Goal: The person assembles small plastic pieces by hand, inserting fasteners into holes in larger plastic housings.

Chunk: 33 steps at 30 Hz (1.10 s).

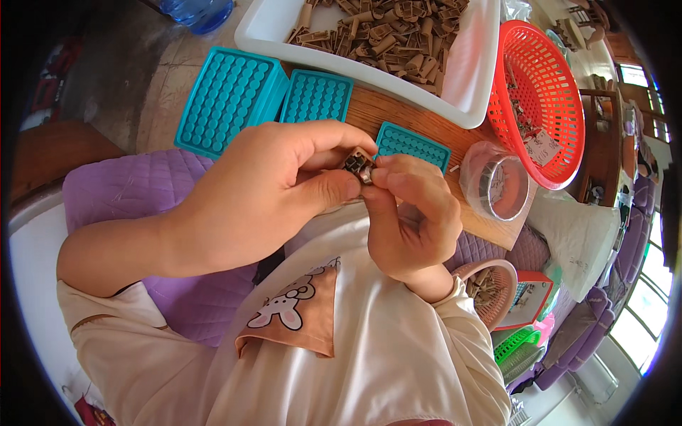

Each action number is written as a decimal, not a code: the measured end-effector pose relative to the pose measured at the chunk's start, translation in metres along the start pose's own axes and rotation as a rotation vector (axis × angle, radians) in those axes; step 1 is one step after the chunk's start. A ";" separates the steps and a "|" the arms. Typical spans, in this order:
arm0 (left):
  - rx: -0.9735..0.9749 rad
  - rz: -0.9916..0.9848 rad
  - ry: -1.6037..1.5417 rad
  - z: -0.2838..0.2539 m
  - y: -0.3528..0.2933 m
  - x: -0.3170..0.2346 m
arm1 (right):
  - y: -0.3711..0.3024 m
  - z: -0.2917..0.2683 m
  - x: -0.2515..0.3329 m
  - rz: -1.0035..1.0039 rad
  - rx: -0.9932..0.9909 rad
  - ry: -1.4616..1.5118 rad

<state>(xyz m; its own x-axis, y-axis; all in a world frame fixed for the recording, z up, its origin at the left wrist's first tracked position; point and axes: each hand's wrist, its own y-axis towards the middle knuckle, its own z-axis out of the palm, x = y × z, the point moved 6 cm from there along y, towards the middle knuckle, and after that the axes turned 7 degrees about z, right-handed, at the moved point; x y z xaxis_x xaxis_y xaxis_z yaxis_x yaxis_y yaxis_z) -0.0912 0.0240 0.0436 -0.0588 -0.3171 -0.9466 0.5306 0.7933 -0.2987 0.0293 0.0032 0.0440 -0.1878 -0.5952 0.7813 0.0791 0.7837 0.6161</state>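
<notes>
A small brown plastic part (355, 160) with a dark hollow end is held in front of my chest, above the table's near edge. My left hand (270, 177) is closed round it, with the thumb and fingers gripping its sides. From the right, my right hand (419, 206) meets it with thumb and forefinger pinched at its open end. A bit of shiny metal (366, 175) shows between those fingertips; its exact shape is too small to make out. Just beyond my hands lies a teal tray with round knobs (414, 147).
A white tub (472, 99) heaped with brown plastic parts (383, 39) stands at the back. Two more teal knobbed trays (231, 103) are at left. To the right are a red basket (529, 64), a clear round container (506, 188) and a pink basket (506, 273) of brown parts.
</notes>
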 end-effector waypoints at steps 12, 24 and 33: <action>0.047 0.226 0.719 0.007 -0.001 -0.013 | 0.015 0.007 -0.018 0.698 0.564 0.036; 0.196 -0.177 -0.105 0.011 0.005 -0.001 | 0.139 -0.005 -0.173 0.421 0.828 -0.515; 0.210 -0.128 -0.098 0.014 0.001 0.001 | 0.159 0.060 -0.253 0.100 0.895 -0.809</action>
<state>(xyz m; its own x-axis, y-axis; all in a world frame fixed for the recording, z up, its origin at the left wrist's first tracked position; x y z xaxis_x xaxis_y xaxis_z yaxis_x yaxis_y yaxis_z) -0.0794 0.0171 0.0441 -0.0601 -0.4648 -0.8834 0.6886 0.6214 -0.3738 0.0306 0.2892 -0.0622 -0.8028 -0.4928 0.3357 -0.5173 0.8556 0.0190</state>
